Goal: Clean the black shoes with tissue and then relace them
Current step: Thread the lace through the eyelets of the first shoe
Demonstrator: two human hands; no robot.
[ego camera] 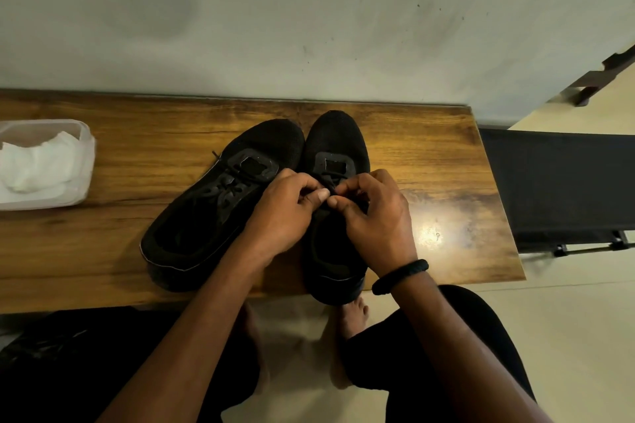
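Viewing the glossy brown wood-grain tabletop [137, 154] from above, we see two black knit lace-up shoes standing side by side at its centre, toes toward twelve o'clock. The left shoe [213, 203] angles toward one o'clock, its thin black lace already threaded. Over the right shoe [335, 154] both hands meet: our left hand [285, 213] and right hand [374, 220], a black braided wristband [400, 276] at its wrist, each pinch the thin black lace [328, 182] between thumb and forefinger. At nine o'clock, well apart, lies a white translucent plastic pack of white tissue [44, 165].
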